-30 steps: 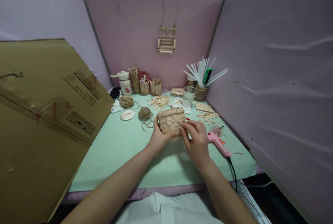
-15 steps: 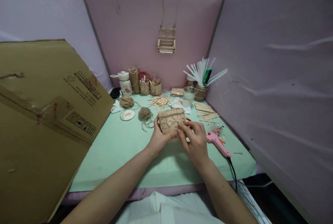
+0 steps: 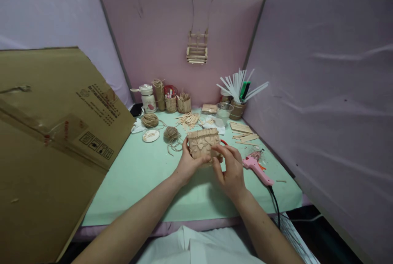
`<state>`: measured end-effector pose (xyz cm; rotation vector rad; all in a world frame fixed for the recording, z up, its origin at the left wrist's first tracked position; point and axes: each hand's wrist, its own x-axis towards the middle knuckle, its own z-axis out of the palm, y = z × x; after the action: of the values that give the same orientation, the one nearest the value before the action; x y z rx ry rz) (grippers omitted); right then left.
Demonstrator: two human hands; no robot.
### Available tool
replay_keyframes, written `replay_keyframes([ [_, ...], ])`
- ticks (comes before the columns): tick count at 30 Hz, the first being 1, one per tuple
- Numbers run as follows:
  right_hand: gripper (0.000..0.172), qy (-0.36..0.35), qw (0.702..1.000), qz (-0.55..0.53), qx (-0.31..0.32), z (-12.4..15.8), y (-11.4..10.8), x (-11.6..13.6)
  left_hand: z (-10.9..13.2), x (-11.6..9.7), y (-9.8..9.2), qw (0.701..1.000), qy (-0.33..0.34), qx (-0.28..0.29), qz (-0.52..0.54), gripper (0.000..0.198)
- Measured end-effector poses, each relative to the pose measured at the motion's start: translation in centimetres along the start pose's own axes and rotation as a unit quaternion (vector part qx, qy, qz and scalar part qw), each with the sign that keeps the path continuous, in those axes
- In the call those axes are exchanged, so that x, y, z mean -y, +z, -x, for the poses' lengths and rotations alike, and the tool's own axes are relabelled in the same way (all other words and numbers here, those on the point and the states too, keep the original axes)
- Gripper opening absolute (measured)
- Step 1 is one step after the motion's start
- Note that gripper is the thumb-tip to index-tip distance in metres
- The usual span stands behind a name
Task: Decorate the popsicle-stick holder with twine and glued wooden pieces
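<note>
My left hand [image 3: 185,163] grips the left side of a small box [image 3: 203,143] built of wooden sticks, with flower shapes on its front, and holds it just above the pale green table [image 3: 144,174]. My right hand [image 3: 229,168] is at the box's lower right front, thumb and fingers pinched against that corner. What sits between those fingertips is too small to see.
A pink glue gun [image 3: 257,169] with a black cord lies right of my hands. Wooden sticks [image 3: 242,132], twine balls [image 3: 170,134], a clear cup [image 3: 223,111], jars and a pot of white sticks [image 3: 238,92] stand behind. A large cardboard sheet [image 3: 52,133] leans at left.
My right hand has slid a little left and down along the box's front; the box and my left hand have stayed almost still.
</note>
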<state>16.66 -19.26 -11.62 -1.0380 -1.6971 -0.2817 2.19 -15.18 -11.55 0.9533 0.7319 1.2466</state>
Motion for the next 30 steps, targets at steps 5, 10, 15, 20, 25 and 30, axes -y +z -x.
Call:
replay_keyframes([
  [5, 0.043, 0.006, 1.0, -0.012, 0.015, -0.2, 0.3, 0.4, 0.1, 0.0, 0.0, 1.0, -0.006, -0.003, -0.011, 0.121],
  [10, 0.045, 0.006, 0.998, -0.065, 0.002, -0.5, -0.3, 0.8, 0.1, -0.1, 0.0, 1.0, -0.007, -0.002, 0.005, 0.118],
  [15, 0.051, 0.033, 0.992, -0.092, -0.076, -0.1, -1.2, -0.1, -0.1, -0.1, -0.1, 0.999, -0.031, -0.013, 0.027, 0.114],
  [20, 0.047, 0.03, 0.999, -0.026, -0.011, 0.4, -1.4, -0.8, -0.3, 0.1, -0.3, 0.998, -0.047, -0.01, 0.049, 0.104],
  [25, 0.045, 0.011, 1.0, -0.01, 0.013, 0.7, -1.0, -0.5, -0.3, 0.0, -0.3, 0.997, -0.052, -0.011, 0.06, 0.1],
  [30, 0.047, -0.003, 1.0, -0.014, 0.0, 0.6, -0.9, -0.4, -0.1, -0.3, -0.2, 0.997, -0.051, -0.006, 0.065, 0.099],
])
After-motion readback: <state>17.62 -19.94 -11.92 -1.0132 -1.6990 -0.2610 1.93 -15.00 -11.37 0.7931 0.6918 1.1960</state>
